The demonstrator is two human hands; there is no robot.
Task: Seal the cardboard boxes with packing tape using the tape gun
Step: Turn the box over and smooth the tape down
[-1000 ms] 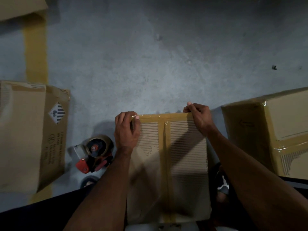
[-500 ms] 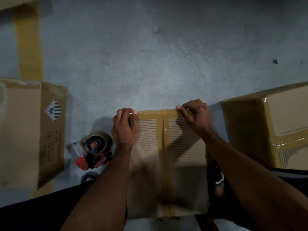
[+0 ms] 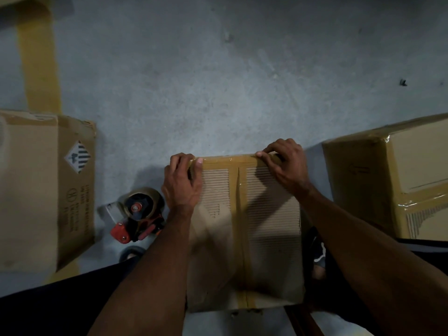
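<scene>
where the floor [image 3: 218, 81] meets the left edge, a carton [image 3: 36, 190] with a striped hazard diamond lies beside a yellow stripe [image 3: 38, 64]. right of it the tape gun [image 3: 135, 214], red-handled with a brown roll, rests on the floor, untouched, just beside the left forearm. next comes the middle box [image 3: 244, 234], its centre seam and far edge covered in tape [image 3: 230, 161]. the left hand [image 3: 181, 183] curls over the far left corner, fingers wrapped round the edge, thumb on the tape. the right hand [image 3: 288, 163] sits at the far right corner, fingers bent, fingertips pressing the tape strip down; it grips nothing. farthest right stands a taped box [image 3: 400, 178].
</scene>
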